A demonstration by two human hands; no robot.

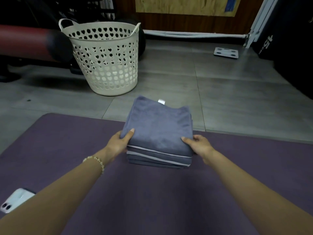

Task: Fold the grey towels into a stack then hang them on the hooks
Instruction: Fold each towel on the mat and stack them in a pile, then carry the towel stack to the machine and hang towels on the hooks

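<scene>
At the far edge of the purple exercise mat, the stack of folded grey cloth towels is held in both grips, the left hand pinching its left edge, the right hand its right; grey tiled floor stretches beyond toward a cream perforated plastic basket.

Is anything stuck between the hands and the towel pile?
No, nothing. The left hand and right hand hold the sides of the grey towel stack, thumbs on top.
</scene>
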